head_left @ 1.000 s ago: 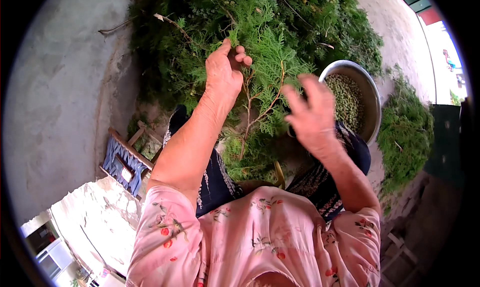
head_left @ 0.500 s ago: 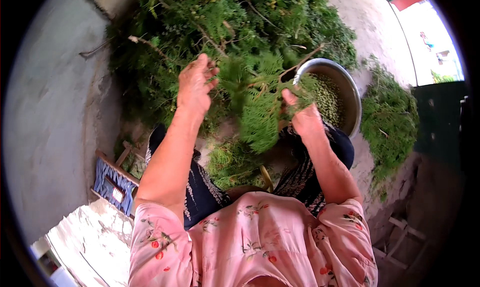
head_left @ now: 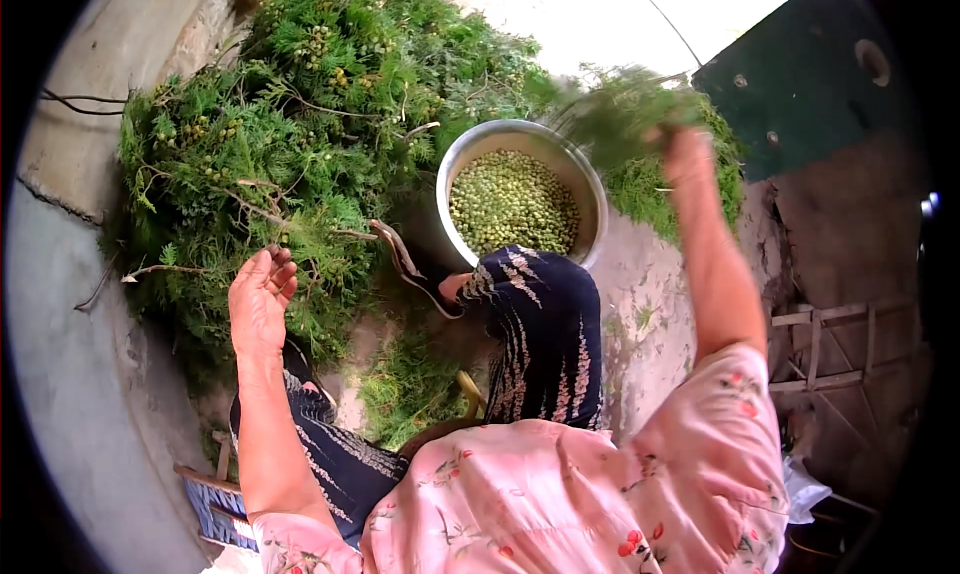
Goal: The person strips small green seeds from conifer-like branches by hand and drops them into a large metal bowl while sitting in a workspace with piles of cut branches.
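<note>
My left hand (head_left: 260,294) is raised at the near left edge of a large heap of leafy green branches (head_left: 310,64), its fingers loosely curled and apart, with nothing visible in them. My right hand (head_left: 685,154), blurred, reaches out to the right, closed on a motion-smeared green branch (head_left: 625,124) above a smaller pile of greenery (head_left: 690,204). Between the heaps sits a steel bowl (head_left: 590,199) holding several small round green cones (head_left: 510,199), just beyond my right knee (head_left: 545,344).
A concrete wall (head_left: 70,314) runs along the left. A dark green panel (head_left: 800,84) stands at upper right, wooden frames (head_left: 815,344) lie at right, and a small stool with blue webbing (head_left: 210,509) is at lower left. Loose greenery (head_left: 400,394) lies between my legs.
My right hand has carried the branch from the middle over to the right pile. My left hand is now apart from it. The view has turned toward the right.
</note>
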A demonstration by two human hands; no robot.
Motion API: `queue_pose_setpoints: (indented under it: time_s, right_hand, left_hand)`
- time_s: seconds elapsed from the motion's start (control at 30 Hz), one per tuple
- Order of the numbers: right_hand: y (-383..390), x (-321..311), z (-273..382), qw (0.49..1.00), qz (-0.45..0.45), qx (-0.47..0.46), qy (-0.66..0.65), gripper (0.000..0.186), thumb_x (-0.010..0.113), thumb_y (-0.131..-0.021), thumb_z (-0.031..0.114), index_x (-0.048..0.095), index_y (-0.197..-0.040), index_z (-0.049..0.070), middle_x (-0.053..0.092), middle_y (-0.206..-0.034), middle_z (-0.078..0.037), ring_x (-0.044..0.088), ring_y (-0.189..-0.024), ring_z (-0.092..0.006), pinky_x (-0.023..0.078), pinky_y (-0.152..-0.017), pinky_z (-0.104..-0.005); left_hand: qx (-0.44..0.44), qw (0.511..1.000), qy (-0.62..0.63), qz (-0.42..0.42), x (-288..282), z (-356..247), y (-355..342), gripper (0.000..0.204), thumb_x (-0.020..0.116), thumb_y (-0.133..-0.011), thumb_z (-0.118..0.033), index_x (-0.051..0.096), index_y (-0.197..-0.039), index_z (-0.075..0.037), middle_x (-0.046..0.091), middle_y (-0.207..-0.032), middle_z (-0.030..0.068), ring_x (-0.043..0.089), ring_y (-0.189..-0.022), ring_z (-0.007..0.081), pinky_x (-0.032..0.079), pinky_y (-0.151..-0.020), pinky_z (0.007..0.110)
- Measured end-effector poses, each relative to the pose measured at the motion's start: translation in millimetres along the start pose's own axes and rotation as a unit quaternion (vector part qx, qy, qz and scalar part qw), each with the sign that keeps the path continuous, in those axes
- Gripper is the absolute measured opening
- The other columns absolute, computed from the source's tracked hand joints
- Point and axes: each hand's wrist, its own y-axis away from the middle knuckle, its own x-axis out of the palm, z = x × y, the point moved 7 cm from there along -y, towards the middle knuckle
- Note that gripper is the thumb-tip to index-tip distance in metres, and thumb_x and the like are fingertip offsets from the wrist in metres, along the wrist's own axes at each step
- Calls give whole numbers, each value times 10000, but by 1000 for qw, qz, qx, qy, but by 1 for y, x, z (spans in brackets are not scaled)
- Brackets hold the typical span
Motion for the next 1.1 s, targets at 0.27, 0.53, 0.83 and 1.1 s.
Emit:
queue_pose_setpoints:
  time_s: [0.27,0.53,0.83,1.1]
  right_hand:
    - [-61,-131,-20,976,-215,-4,14,65,571,-783,38,542,-840,49,556,-716,-73,548,-569,-181,497,-480,-321]
    - [69,108,-146,980,82,179,-11,255,579,-787,80,520,-1003,-41,575,-831,-106,604,-719,-217,516,-623,-332]
    - [161,244,-242,918,235,316,-40,134,535,-821,68,552,-928,-11,597,-823,-114,601,-683,-218,511,-583,-325]
    - [174,338,-206,944,286,-73,146,340,660,-726,51,562,-1051,31,592,-869,-82,545,-727,-168,441,-684,-285]
  left_hand:
    - [-7,1000,5,7,6,2,-3,155,536,-858,-161,535,-957,-41,615,-867,59,598,-716,125,491,-589,220]
    - [45,997,68,-14,-28,-12,-5,142,562,-832,-125,567,-926,-19,613,-849,76,591,-710,152,492,-600,242]
    - [141,955,219,-139,-80,-48,-4,188,536,-857,-198,556,-868,-12,610,-833,100,573,-668,166,487,-593,265]
    - [157,926,260,-224,-100,-61,3,161,500,-876,-181,534,-903,-27,596,-802,75,547,-648,139,471,-565,246]
